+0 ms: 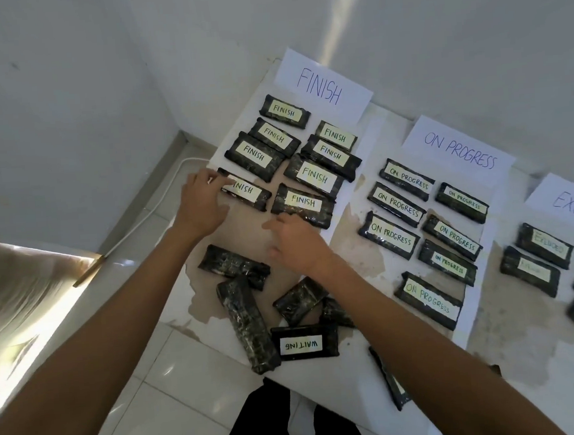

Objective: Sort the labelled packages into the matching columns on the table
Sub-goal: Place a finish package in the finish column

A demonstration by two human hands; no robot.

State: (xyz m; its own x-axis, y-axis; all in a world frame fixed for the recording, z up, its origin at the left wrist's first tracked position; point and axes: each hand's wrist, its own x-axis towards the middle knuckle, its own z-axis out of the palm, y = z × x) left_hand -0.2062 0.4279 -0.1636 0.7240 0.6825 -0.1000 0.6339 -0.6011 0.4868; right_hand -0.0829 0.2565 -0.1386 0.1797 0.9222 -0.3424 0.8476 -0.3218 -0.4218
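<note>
FINISH package (247, 193) lies at the table's (367, 364) left edge, lowest in the FINISH column under the FINISH sign (320, 86). Left hand (200, 203) fingertips pinch its left end. Right hand (297, 243) hovers loosely open, empty, just below the neighbouring FINISH package (303, 205). Unsorted pile (251, 308) sits near the front edge.

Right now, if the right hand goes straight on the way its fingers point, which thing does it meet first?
Probably the black wrapped package with a pale FINISH label, nearest in the right-hand row under the FINISH sign. The right hand points up and left at its near edge, fingers just short of it; whether they touch is unclear.
</note>
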